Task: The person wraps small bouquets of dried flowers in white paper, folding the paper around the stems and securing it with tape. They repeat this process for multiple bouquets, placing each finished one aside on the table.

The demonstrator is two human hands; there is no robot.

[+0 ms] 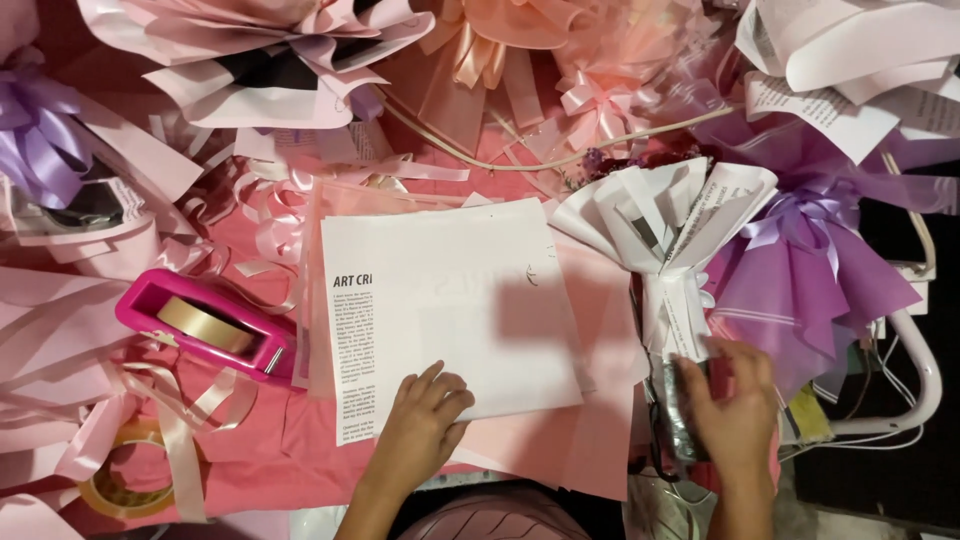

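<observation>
My left hand point(423, 420) rests flat on the lower edge of a white printed paper sheet point(450, 300), which lies on pink wrapping sheets point(590, 440). My right hand point(735, 400) grips the dark, foil-like stem end point(676, 405) of a small bouquet wrapped in white printed paper point(665, 225). The bouquet lies to the right of the sheet, its open top pointing away from me.
A pink tape dispenser point(205, 325) with a gold roll sits at the left; a loose tape roll point(115, 485) lies below it. Purple-wrapped bouquet point(800, 270) at right, pink bouquets and ribbons point(590, 95) across the back, a purple ribbon bow point(35, 140) far left.
</observation>
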